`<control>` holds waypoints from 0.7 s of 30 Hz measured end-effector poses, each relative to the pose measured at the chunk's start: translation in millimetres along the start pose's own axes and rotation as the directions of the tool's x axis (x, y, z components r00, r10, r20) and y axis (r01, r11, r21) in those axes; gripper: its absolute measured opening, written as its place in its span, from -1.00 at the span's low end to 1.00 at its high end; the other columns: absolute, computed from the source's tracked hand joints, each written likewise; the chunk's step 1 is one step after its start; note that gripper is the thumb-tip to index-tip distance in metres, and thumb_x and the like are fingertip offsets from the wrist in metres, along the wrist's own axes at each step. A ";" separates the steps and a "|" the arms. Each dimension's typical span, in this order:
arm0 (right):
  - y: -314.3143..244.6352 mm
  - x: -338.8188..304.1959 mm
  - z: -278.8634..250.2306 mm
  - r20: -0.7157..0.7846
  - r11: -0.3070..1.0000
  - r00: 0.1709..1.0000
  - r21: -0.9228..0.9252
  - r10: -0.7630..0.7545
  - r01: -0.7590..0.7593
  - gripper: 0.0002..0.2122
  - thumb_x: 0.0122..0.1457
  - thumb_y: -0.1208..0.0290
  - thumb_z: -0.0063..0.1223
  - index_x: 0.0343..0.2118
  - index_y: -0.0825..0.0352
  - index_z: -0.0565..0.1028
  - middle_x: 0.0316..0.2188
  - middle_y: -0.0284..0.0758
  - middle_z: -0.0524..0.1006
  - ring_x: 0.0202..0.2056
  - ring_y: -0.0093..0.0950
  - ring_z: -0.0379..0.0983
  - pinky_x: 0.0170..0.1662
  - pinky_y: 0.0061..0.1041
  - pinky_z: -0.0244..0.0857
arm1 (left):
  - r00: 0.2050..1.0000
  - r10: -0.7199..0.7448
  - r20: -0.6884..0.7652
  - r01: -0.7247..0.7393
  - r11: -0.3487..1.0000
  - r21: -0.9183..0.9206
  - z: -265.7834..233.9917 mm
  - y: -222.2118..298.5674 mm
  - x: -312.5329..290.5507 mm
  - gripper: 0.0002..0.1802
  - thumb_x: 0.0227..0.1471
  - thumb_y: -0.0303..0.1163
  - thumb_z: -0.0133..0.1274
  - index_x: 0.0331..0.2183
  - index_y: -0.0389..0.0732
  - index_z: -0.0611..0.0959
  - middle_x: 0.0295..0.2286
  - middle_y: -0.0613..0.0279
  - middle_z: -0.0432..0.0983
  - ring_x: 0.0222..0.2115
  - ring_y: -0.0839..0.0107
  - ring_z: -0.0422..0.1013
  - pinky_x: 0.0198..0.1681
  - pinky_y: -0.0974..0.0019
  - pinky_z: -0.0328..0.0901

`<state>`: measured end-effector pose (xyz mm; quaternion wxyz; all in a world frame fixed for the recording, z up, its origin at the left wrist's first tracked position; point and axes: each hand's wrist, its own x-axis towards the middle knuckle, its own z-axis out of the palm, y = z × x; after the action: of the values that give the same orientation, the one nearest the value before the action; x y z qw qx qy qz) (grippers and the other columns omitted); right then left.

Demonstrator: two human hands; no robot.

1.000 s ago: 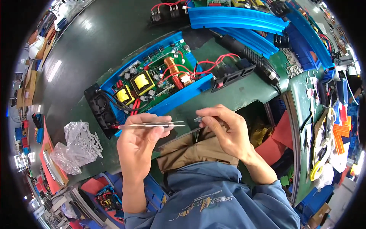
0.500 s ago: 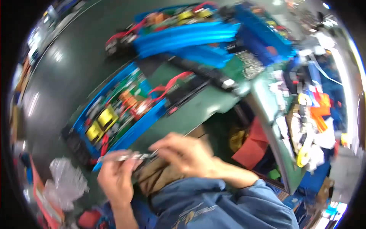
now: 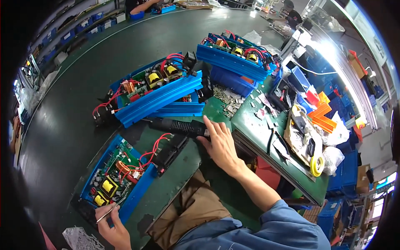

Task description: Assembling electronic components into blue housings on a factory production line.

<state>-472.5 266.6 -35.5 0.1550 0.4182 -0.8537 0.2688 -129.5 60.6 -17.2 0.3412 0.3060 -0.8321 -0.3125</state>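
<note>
My left hand [image 3: 113, 228] pinches slim metal tweezers [image 3: 107, 211] at the near end of an open blue metal housing [image 3: 143, 193]. Inside that housing sit a green circuit board [image 3: 121, 155], yellow-wrapped transformers [image 3: 109, 186] and a copper coil; red wires run to a black end panel [image 3: 171, 153]. My right hand [image 3: 225, 146] is at the right end of a black electric screwdriver [image 3: 177, 126] lying on the bench. Its thumb and fingers are spread on either side of the tool's end.
More blue housings with boards [image 3: 160, 98] lie behind the screwdriver and at the back right [image 3: 233, 58]. Loose screws [image 3: 227, 100] are heaped by a blue bin [image 3: 233, 81]. Pliers [image 3: 280, 146] and yellow tape [image 3: 317, 166] lie on the right side table. Other people sit at the far side.
My hands, close together over the near bench edge before, are now apart. The right has gone forward to the screwdriver, the left down to the housing's near end. The view has turned and sharpened.
</note>
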 end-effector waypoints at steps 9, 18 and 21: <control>-8.2 -105.3 -53.7 0.401 0.732 0.832 0.418 0.383 -0.538 -0.44 0.10 0.37 0.33 0.13 0.39 0.34 -0.17 -0.20 0.48 -0.13 -0.32 0.46 -0.09 -0.31 0.35 | 0.995 0.089 0.040 -0.092 0.994 0.058 6.6 -5.5 8.6 -0.94 0.22 -0.61 0.06 -0.24 -0.34 0.53 -0.33 0.08 0.51 -0.34 0.27 0.51 -0.29 0.29 0.40; -64.9 -197.1 -47.0 0.820 0.059 0.466 0.475 0.332 -0.878 -0.60 0.03 0.49 0.29 -0.05 0.35 0.43 -0.35 -0.44 0.51 -0.34 -0.63 0.43 -0.23 -0.61 0.33 | 0.981 0.172 0.088 -0.182 0.975 0.129 -0.1 -5.8 7.9 -0.87 0.12 -0.64 0.15 -0.26 -0.29 0.57 -0.34 0.12 0.58 -0.30 0.13 0.49 -0.10 0.12 0.38; -85.1 -204.1 -48.9 0.908 0.022 0.403 0.403 0.113 -0.915 -0.59 0.04 0.56 0.30 -0.02 0.32 0.42 -0.29 -0.42 0.54 -0.24 -0.64 0.46 -0.13 -0.57 0.35 | 0.961 0.258 0.100 -0.276 0.923 0.268 -1.2 -6.9 10.0 -0.86 0.09 -0.60 0.20 -0.27 -0.24 0.61 -0.33 0.18 0.61 -0.26 0.09 0.47 0.04 0.02 0.32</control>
<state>-279.9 381.1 -67.9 -0.5546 0.0884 -0.6064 0.5629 -132.4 48.7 -17.8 0.3076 0.2248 -0.9120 -0.1522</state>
